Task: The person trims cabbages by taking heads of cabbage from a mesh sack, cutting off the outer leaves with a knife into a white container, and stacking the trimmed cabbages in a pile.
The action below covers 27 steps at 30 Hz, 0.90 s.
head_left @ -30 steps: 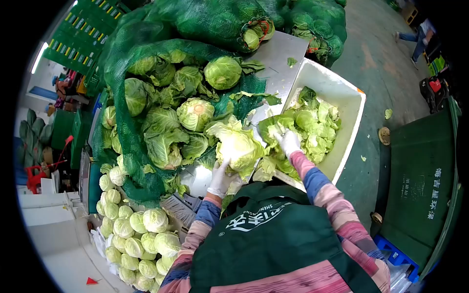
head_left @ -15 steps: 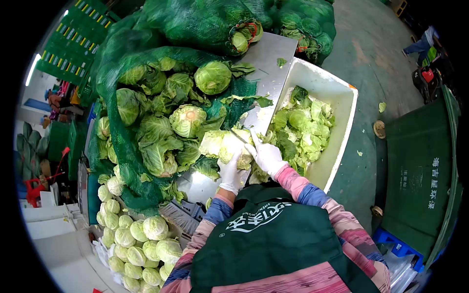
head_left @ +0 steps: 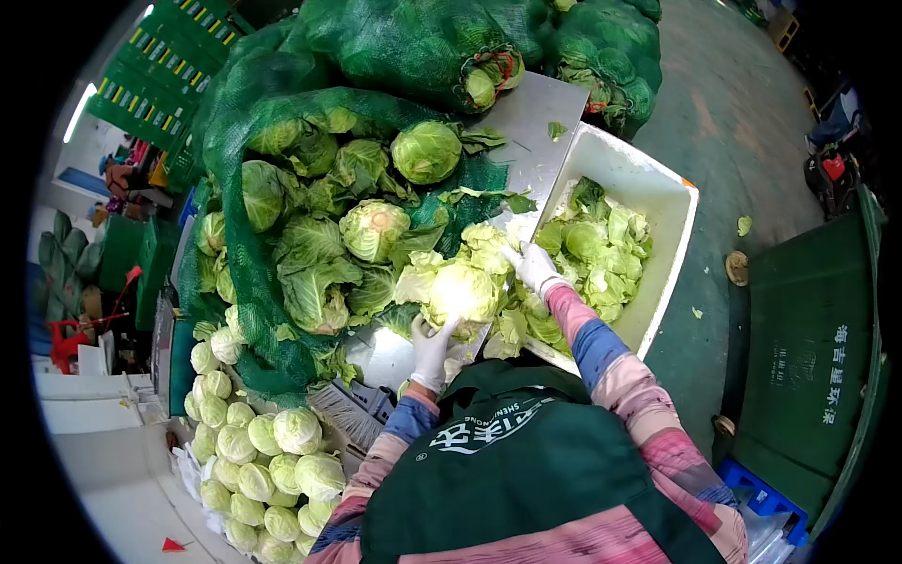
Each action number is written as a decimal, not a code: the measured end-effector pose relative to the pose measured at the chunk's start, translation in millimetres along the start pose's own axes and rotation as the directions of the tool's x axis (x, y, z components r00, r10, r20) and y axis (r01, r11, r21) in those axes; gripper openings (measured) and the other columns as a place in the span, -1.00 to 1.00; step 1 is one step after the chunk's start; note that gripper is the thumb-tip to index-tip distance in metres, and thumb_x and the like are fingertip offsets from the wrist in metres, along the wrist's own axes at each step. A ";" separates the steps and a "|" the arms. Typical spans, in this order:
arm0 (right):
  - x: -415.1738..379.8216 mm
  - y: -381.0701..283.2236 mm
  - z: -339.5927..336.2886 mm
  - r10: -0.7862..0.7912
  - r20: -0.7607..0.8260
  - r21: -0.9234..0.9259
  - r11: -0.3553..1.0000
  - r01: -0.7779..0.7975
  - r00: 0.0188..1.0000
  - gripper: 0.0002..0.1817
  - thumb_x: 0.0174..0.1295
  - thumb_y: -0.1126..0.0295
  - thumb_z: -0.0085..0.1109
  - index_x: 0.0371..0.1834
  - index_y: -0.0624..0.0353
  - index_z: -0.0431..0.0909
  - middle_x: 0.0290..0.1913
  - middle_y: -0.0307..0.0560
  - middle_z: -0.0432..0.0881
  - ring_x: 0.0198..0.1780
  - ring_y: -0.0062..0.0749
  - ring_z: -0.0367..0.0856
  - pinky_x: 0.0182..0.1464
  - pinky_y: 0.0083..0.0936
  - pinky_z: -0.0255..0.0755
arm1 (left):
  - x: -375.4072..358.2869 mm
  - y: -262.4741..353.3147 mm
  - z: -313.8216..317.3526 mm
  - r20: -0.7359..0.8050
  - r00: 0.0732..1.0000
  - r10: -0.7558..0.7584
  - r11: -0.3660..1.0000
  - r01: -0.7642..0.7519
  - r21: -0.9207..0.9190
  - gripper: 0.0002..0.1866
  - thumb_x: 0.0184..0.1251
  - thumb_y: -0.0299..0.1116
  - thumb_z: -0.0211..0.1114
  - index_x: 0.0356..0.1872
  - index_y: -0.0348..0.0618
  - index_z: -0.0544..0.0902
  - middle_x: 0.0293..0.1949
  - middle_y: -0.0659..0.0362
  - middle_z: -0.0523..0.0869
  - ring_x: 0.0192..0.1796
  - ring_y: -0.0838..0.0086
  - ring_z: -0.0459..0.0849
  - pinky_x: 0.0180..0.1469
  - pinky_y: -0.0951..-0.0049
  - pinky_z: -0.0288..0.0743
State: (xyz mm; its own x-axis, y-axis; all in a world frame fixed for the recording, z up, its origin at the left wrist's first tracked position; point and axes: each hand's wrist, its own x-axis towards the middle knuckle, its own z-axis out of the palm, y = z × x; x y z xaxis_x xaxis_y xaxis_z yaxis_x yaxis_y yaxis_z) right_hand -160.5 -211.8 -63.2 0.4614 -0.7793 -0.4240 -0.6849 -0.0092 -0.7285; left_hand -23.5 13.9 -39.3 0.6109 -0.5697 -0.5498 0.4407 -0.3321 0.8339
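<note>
A pale green cabbage (head_left: 462,295) lies at the metal table's near edge, its outer leaves folded outwards. Gloved in white, my left hand (head_left: 432,355) grips it from the near left side. My right hand (head_left: 536,267), also gloved, has its fingers closed at a loose outer leaf (head_left: 489,248) on the cabbage's far right. No knife blade can be made out in this view. Several untrimmed cabbages (head_left: 374,229) lie just beyond in an opened green mesh bag (head_left: 242,324). To the right, a white foam box (head_left: 669,246) holds cut leaves (head_left: 606,246).
Trimmed cabbages (head_left: 256,481) are piled at lower left, beside a brush (head_left: 346,414). Full mesh bags (head_left: 404,52) stand at the back of the metal table (head_left: 536,103). A large green bin (head_left: 799,357) is on the right. Stacked green crates (head_left: 164,80) stand far left.
The knife seen by my right hand is out of sight now. My right hand has moved right and away, spreading outer leaves from the cabbage. My left hand has shifted slightly left and nearer.
</note>
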 end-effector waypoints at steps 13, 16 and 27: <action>-76.8 -90.8 9.0 -0.365 0.200 -0.371 0.830 0.416 0.909 0.29 -0.20 -0.51 0.23 0.48 0.20 0.07 0.00 0.32 0.55 -0.06 0.14 0.64 -0.05 -0.20 0.54 | -2.9 19.7 -18.8 0.336 0.811 0.480 0.573 -0.579 0.579 0.15 -0.20 -0.19 0.66 0.42 -0.39 0.15 0.33 -0.17 0.35 0.37 0.06 0.32 0.41 0.25 0.19; -65.3 -90.7 10.8 -0.345 0.256 -0.431 0.795 0.426 0.903 0.09 -0.23 -0.55 0.19 0.15 0.23 0.46 -0.04 0.24 0.58 -0.06 0.07 0.64 -0.02 -0.19 0.53 | -6.7 28.5 -19.9 0.415 0.801 0.433 0.526 -0.598 0.605 0.17 -0.16 -0.26 0.63 0.46 -0.37 0.06 0.37 -0.15 0.32 0.39 0.07 0.29 0.42 0.26 0.17; -44.1 -76.6 13.1 -0.443 0.113 -0.320 0.831 0.455 0.889 -0.19 0.04 -0.34 0.20 0.02 0.26 0.55 -0.04 0.23 0.62 0.02 0.06 0.61 0.04 -0.22 0.46 | -6.5 21.2 -37.9 0.536 0.754 0.381 0.457 -0.657 0.599 0.17 -0.16 -0.37 0.60 0.49 -0.29 0.01 0.40 -0.17 0.26 0.45 0.02 0.21 0.46 0.25 0.12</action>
State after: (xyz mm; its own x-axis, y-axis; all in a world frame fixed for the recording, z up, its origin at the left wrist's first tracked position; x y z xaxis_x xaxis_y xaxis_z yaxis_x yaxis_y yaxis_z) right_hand -121.0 -168.6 4.3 0.7774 -0.6184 -0.1151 -0.5399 -0.5621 -0.6265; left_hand 6.8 39.0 -19.9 0.2759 -0.9586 -0.0709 -0.5938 -0.2280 0.7716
